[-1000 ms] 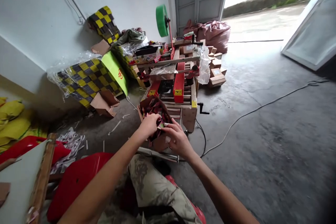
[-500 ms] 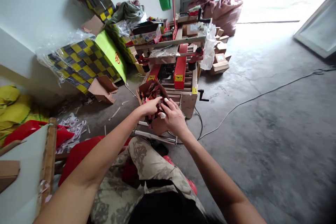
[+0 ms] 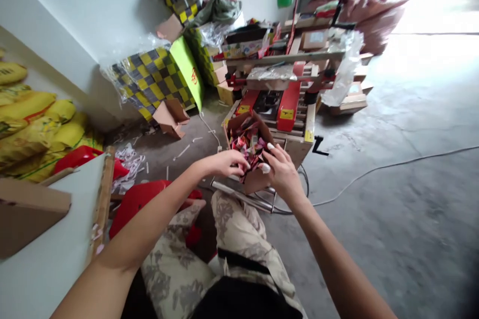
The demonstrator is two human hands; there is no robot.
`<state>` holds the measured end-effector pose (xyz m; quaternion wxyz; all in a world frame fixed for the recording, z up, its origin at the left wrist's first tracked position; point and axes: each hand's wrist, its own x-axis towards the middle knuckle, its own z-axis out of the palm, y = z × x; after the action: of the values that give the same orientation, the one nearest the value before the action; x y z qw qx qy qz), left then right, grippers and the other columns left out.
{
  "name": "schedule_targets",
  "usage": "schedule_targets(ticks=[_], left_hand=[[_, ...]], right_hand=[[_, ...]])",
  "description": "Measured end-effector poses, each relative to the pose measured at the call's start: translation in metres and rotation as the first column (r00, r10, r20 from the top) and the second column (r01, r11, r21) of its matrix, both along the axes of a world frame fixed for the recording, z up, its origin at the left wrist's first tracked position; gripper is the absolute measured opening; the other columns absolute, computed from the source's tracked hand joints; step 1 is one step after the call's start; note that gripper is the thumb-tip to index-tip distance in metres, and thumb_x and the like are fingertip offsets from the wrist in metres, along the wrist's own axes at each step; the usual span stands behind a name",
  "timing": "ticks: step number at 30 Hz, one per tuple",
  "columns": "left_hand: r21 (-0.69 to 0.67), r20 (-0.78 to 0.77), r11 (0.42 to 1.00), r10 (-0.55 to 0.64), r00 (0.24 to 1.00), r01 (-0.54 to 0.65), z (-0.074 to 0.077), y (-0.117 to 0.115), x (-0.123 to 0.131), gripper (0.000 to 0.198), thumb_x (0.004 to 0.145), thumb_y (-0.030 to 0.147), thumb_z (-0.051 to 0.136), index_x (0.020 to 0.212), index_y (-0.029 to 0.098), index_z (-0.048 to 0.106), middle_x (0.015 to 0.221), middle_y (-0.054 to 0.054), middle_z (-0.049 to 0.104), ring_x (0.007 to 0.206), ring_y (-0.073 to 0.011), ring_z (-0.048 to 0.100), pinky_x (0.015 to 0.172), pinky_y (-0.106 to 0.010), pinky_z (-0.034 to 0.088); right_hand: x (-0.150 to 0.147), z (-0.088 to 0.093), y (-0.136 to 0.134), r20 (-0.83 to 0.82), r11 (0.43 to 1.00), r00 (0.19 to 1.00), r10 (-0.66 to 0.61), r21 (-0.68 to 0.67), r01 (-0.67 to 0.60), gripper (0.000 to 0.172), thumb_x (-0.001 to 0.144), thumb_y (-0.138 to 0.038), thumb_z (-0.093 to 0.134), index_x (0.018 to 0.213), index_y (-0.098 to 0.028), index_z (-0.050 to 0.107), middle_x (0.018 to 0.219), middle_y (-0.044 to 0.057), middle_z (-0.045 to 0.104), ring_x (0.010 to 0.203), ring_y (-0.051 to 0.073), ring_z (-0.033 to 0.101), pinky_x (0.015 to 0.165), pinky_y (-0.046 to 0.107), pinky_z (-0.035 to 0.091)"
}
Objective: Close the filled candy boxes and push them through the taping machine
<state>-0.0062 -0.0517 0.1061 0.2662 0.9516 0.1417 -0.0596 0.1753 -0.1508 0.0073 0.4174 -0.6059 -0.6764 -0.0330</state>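
Note:
An opened cardboard box (image 3: 258,182) full of small, shiny red and pink wrapped packets (image 3: 247,142) sits on the near end of a roller-topped machine. Over the box's near left edge, my left hand (image 3: 226,163) has its fingers loosely bent and apart, the tips at the packets. My right hand (image 3: 283,170) is at the box's right side, fingers spread, with white coverings on the thumb and a finger. Neither hand shows a packet gripped in it. Part of the box's right wall is hidden behind my right hand.
Beyond the box stands the machine with red side guides (image 3: 290,107) and a black crank (image 3: 320,146). Black-and-yellow stacked cartons (image 3: 149,79) are at left, near an open carton (image 3: 170,118). A grey cable (image 3: 374,172) crosses the floor. A red stool (image 3: 138,202) is beside my legs.
The view has turned left, so the scene sits farther right. My hands have moved apart: the left has drawn back toward the box's left edge, uncovering more packets.

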Motion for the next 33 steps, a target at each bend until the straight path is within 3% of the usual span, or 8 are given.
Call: schedule_targets(ticks=[4,10,15,22,24,26,29,33], left_hand=[[0.002,0.019,1.0,-0.014,1.0,0.014,-0.01,0.005,-0.008,0.019,0.07,0.014,0.074,0.087,0.019,0.072,0.089,-0.003,0.069,0.114,-0.0238,0.049,0.097,-0.029,0.038],[0.061,0.006,0.992,-0.107,0.994,0.106,-0.027,0.02,-0.009,0.016,0.08,0.016,0.061,0.085,0.024,0.074,0.085,-0.001,0.07,0.087,-0.0165,0.059,0.083,-0.024,0.043],[-0.008,-0.121,0.996,-0.084,0.989,0.083,-0.007,0.009,0.003,0.019,0.08,0.037,0.063,0.089,0.024,0.072,0.088,-0.001,0.069,0.093,-0.0192,0.058,0.085,-0.024,0.041],[-0.194,-0.285,0.978,0.017,0.958,-0.075,0.017,-0.005,0.018,0.027,0.08,0.034,0.055,0.098,0.019,0.067,0.091,-0.001,0.068,0.089,-0.019,0.06,0.084,-0.026,0.044],[-0.185,-0.213,0.971,0.112,0.971,-0.153,0.021,0.01,0.015,0.03,0.083,0.039,0.049,0.094,0.017,0.067,0.089,-0.003,0.068,0.085,-0.0185,0.061,0.079,-0.025,0.047],[0.01,-0.001,0.969,0.246,0.969,-0.246,0.022,0.036,0.011,0.033,0.083,0.043,0.048,0.093,0.016,0.064,0.093,-0.006,0.066,0.09,-0.02,0.061,0.084,-0.029,0.047],[0.357,0.324,0.816,0.348,0.88,-0.454,0.014,0.079,0.008,0.044,0.078,0.043,0.052,0.111,0.013,0.056,0.116,-0.013,0.058,0.111,-0.0261,0.052,0.099,-0.039,0.04],[0.535,0.311,0.61,0.501,0.808,-0.584,-0.012,0.115,0.018,0.064,0.078,0.042,0.057,0.131,0.008,0.041,0.142,-0.021,0.034,0.133,-0.0316,0.03,0.108,-0.049,0.026]], right_hand=[[-0.003,0.0,-0.001,0.012,0.999,0.999,-0.044,-0.024,0.044,0.035,0.091,-0.026,0.046,0.121,-0.011,0.058,0.132,0.012,0.048,0.129,0.028,0.033,0.107,0.044,0.036],[-0.009,0.0,-0.001,-0.05,0.995,0.996,-0.067,-0.073,0.063,0.039,0.089,-0.024,0.053,0.126,-0.014,0.054,0.136,0.009,0.045,0.131,0.026,0.031,0.108,0.042,0.036],[-0.012,0.005,-0.004,-0.131,0.997,0.99,-0.052,-0.065,0.044,0.041,0.088,-0.025,0.052,0.128,-0.015,0.052,0.136,0.009,0.045,0.131,0.025,0.031,0.109,0.041,0.033],[-0.011,0.001,-0.005,-0.198,0.999,0.98,-0.02,-0.035,0.013,0.046,0.086,-0.029,0.056,0.13,-0.018,0.049,0.136,0.007,0.044,0.133,0.024,0.027,0.11,0.04,0.029],[-0.01,0.002,-0.007,-0.233,1.0,0.972,-0.017,-0.025,0.012,0.056,0.084,-0.025,0.058,0.137,-0.019,0.041,0.14,0.007,0.039,0.134,0.022,0.025,0.111,0.038,0.029],[-0.011,0.006,-0.008,-0.251,0.999,0.967,-0.042,-0.037,0.034,0.07,0.081,-0.02,0.059,0.144,-0.018,0.028,0.146,0.01,0.029,0.134,0.022,0.025,0.11,0.039,0.028],[-0.014,0.017,-0.006,-0.175,0.995,0.982,-0.066,-0.089,0.051,0.067,0.083,-0.024,0.057,0.143,-0.021,0.028,0.148,0.011,0.026,0.135,0.024,0.023,0.112,0.049,0.019],[-0.023,0.03,0.004,-0.011,0.978,0.994,-0.113,-0.176,0.109,0.04,0.088,-0.038,0.055,0.122,-0.015,0.056,0.133,0.016,0.047,0.136,0.029,0.022,0.112,0.054,0.004]])
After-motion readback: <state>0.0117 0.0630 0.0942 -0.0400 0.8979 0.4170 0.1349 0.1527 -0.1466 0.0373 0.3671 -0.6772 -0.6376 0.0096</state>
